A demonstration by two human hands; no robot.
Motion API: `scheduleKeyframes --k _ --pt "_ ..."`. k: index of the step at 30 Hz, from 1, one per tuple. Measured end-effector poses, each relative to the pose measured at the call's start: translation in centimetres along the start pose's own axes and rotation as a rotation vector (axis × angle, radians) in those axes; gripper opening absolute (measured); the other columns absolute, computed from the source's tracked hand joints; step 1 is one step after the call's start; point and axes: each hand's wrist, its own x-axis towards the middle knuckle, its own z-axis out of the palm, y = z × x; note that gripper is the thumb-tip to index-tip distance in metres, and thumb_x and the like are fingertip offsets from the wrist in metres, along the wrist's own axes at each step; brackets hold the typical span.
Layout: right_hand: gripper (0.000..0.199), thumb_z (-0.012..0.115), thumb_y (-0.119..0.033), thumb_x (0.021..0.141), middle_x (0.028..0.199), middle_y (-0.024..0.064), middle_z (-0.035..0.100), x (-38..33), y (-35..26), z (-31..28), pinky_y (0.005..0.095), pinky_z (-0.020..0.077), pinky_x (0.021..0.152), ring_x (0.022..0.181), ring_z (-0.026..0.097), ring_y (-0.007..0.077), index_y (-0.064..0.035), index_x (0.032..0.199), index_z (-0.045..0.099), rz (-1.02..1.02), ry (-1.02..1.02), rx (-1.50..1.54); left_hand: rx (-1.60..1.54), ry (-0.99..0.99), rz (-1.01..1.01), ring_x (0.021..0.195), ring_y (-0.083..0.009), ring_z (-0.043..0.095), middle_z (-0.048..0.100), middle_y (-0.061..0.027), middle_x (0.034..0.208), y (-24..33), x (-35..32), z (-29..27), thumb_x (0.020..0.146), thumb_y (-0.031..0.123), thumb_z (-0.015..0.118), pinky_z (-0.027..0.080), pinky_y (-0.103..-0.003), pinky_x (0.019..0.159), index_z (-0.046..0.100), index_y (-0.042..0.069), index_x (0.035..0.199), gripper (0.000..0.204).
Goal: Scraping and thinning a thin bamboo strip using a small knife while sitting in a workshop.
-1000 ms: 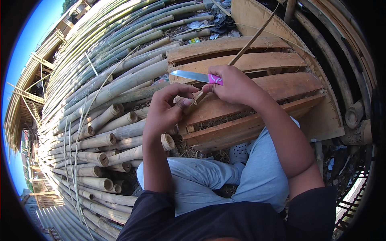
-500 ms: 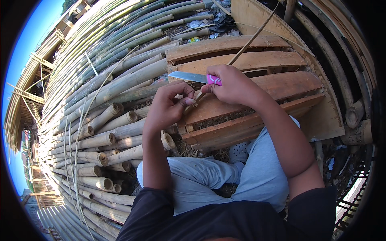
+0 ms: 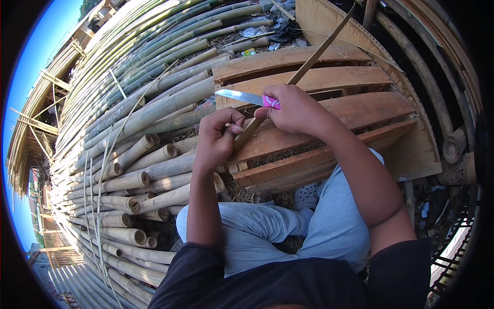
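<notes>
My right hand (image 3: 292,109) is closed round the pink handle of a knife (image 3: 239,96), its blade pointing left. A long, thin bamboo strip (image 3: 320,53) slants from my left hand up past my right hand to the upper right, its broad face showing. My left hand (image 3: 215,138) pinches the strip near its lower end, thumb against curled fingers. Part of the strip is hidden behind my right hand, whose thumb lies close to it. Both hands are above a low slatted wooden bench (image 3: 309,80).
Stacked bamboo poles (image 3: 154,154) fill the left side, several cut ends facing me. Loose thin strips (image 3: 98,206) lie across them. A curved wooden board (image 3: 419,139) borders the bench's right side. Litter (image 3: 278,33) lies beyond the bench. My bent legs (image 3: 262,221) are close below it.
The bamboo strip has turned, so its wider face now shows instead of a narrow edge. My left hand has shifted slightly right, and the knife hand a little left.
</notes>
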Motion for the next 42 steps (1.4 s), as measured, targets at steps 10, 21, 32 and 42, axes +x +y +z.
scheduleKeyframes --k 10,21,32,42 --pt "0.017 0.068 -0.011 0.087 0.092 0.0239 0.072 0.3 0.6 0.2 0.0455 0.0535 0.085 0.094 0.07 0.0402 0.0027 0.097 0.068 -0.014 0.032 -0.022 -0.135 0.128 0.059 0.072 -0.013 0.051 0.057 -0.0037 0.075 -1.4 -0.8 0.5 0.08 -0.001 0.064 0.044 -0.026 0.071 0.053 0.0 0.078 0.011" --pt "0.01 0.066 -0.009 0.089 0.091 0.0186 0.074 0.4 -0.3 0.4 0.0431 0.0534 0.08 0.093 0.072 0.0344 0.0011 0.089 0.062 -0.024 0.035 -0.081 -0.431 0.31 0.207 0.077 -0.0138 0.051 0.056 -0.0041 0.082 -3.0 -1.6 1.5 0.093 0.009 0.066 0.043 -0.027 0.072 0.053 0.002 0.08 0.02" --pt "0.018 0.068 -0.02 0.088 0.094 0.0184 0.073 0.1 -0.7 1.0 0.0475 0.0534 0.085 0.093 0.07 0.0378 -0.0039 0.096 0.069 -0.032 0.05 -0.212 -0.684 0.379 0.284 0.072 -0.0146 0.047 0.051 -0.0022 0.076 -2.0 -2.7 -0.2 0.094 0.026 0.074 0.04 -0.023 0.061 0.048 0.008 0.08 0.035" --pt "0.016 0.069 -0.019 0.089 0.093 0.0164 0.073 -0.7 -1.7 0.1 0.0461 0.0531 0.083 0.093 0.07 0.0352 -0.0034 0.095 0.068 0.01 0.007 -0.179 0.139 0.516 0.029 0.124 -0.0291 0.06 0.068 -0.0153 0.123 0.4 -5.6 -7.9 0.098 0.024 0.069 0.052 -0.038 0.099 0.054 0.003 0.137 0.047"
